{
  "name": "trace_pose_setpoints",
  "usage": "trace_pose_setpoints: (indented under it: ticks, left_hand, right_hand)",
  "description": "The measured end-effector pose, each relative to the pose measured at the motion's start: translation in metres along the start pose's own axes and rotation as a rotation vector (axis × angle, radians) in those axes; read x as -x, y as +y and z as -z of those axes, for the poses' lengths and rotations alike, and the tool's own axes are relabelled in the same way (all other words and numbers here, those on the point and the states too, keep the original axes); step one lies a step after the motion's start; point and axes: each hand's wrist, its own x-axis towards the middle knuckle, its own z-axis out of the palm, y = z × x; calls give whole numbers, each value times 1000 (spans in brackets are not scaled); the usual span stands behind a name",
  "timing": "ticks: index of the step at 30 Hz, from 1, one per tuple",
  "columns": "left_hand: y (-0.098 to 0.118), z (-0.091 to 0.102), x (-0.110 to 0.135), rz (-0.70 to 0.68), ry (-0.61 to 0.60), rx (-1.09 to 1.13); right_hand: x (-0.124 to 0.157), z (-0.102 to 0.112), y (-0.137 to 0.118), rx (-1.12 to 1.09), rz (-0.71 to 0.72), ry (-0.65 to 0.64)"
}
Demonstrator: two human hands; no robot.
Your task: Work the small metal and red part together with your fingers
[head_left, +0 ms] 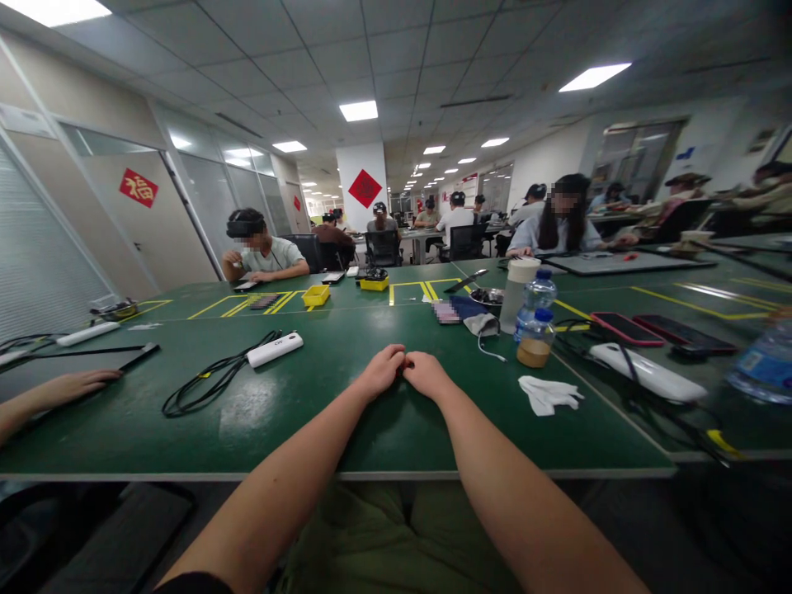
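Observation:
Over the green table (290, 437), my left hand (380, 373) and my right hand (428, 373) meet at the fingertips. Both have curled, closed fingers. A small dark spot shows between them, but whether it is an object or shadow I cannot make out. To the right of my right hand lies a crumpled white tissue or cloth (548, 394). Beyond it stand a bottle with brown liquid (535, 340), a clear blue-capped bottle (537, 293) and a pale tumbler (517, 297). A white power bank-like device (275, 350) with a coiled black cable (204, 381) lies to the left.
A co-worker's hand (87, 383) rests on a dark-edged board at the left. Across the table are yellow trays (316, 295), a metal bowl (487, 297) and seated people. Phones (628, 328), another white device (647, 373) and cables lie at the right.

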Motion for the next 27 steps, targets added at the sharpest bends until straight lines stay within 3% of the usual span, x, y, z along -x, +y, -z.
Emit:
trace_pose_setpoints:
  ticks: [7,14,21,27]
  left_hand:
    - [-13,26,3,-139,-6,-330]
    - [-9,28,3,-275,-128,-494]
    - [-13,38,9,-261,-54,-506]
    - [-13,33,8,-172,8,-408]
  right_hand:
    - [-1,0,0,65,3,-16]
    - [2,-1,-3,138,32,-82]
    - [0,-2,2,162,-5,-72]
    - [1,-1,2,59,-36,-41]
